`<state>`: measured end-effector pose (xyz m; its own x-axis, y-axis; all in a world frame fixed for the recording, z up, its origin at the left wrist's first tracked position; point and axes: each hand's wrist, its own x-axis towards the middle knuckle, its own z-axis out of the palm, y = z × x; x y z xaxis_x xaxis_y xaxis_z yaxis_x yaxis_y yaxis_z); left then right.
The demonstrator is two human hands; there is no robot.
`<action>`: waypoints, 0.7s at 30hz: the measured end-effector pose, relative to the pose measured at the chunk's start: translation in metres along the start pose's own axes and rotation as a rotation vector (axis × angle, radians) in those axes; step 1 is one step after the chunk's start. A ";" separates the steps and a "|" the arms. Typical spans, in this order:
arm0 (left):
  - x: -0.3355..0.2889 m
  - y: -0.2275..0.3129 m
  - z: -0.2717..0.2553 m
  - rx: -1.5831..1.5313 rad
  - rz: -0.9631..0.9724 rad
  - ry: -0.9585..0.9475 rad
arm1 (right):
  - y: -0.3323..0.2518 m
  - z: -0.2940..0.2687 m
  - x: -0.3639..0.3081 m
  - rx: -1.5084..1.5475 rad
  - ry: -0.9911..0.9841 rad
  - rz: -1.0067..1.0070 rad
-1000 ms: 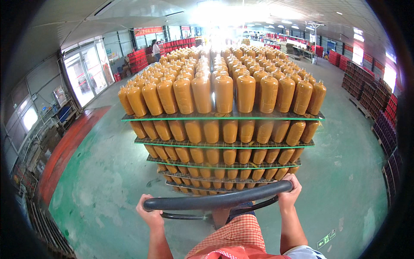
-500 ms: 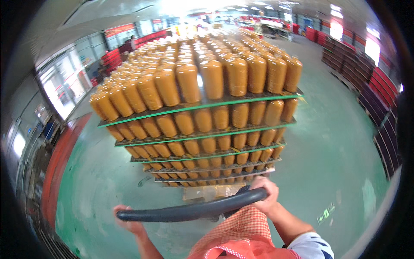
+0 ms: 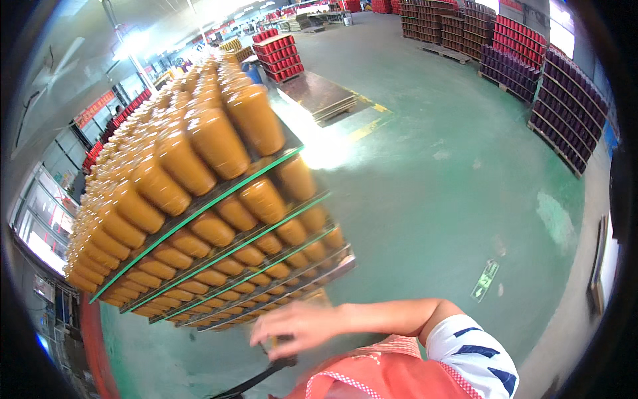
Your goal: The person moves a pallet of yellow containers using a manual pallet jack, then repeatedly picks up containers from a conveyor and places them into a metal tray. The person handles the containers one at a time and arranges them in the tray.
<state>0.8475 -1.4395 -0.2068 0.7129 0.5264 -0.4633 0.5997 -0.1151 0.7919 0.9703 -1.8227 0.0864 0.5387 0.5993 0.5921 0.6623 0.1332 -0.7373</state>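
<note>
My right hand [image 3: 292,327] reaches across to the left, slightly blurred. Its fingers stretch out and the thumb is apart from them, just above the black handle [image 3: 256,380]. Whether the fingertips touch the small lever part there is unclear. My left hand is out of view. Ahead and to the left stands a tall stack of amber-brown, wrapped cylindrical jars or candles [image 3: 193,156], in several layers parted by green-edged boards [image 3: 199,223]. The stack looks tilted in the picture.
Stacks of dark purple goods [image 3: 568,110] and red goods [image 3: 518,41] on pallets line the right side. A smaller red stack [image 3: 278,56] stands farther back, near flat boards [image 3: 319,96]. A green floor sign [image 3: 485,280] lies to the right.
The view has swung right, so the stack now sits farther left and tilted. My right hand has left the handle's right end and moved left; my left hand has gone out of view.
</note>
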 end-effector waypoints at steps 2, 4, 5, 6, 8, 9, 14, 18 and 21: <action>-0.019 0.011 0.064 0.038 -0.039 -0.106 | 0.000 -0.073 -0.045 0.000 0.290 -0.036; -0.024 0.043 0.124 0.045 -0.001 -0.220 | -0.002 -0.142 -0.082 0.022 0.442 0.091; -0.023 0.066 0.158 0.042 0.023 -0.292 | -0.001 -0.176 -0.094 -0.050 0.521 0.088; -0.022 0.088 0.202 -0.014 0.031 -0.345 | 0.001 -0.206 -0.103 -0.058 0.527 0.126; -0.024 0.142 0.290 0.077 0.148 -0.463 | 0.016 -0.270 -0.123 -0.129 0.529 0.182; -0.034 0.171 0.342 0.029 0.162 -0.488 | 0.029 -0.301 -0.133 -0.193 0.524 0.198; -0.052 0.283 0.590 -0.025 0.229 -0.754 | 0.142 -0.469 -0.206 -0.151 0.792 0.446; -0.050 0.375 0.777 -0.002 0.254 -0.852 | 0.257 -0.617 -0.368 -0.446 0.897 1.010; -0.043 0.454 0.892 -0.106 0.222 -0.989 | 0.286 -0.668 -0.609 -0.683 1.094 1.413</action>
<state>1.4136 -2.2664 -0.1820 0.8140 -0.4351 -0.3848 0.4162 -0.0252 0.9089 1.1794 -2.6766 -0.2677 0.6550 -0.7460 -0.1203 -0.5736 -0.3872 -0.7219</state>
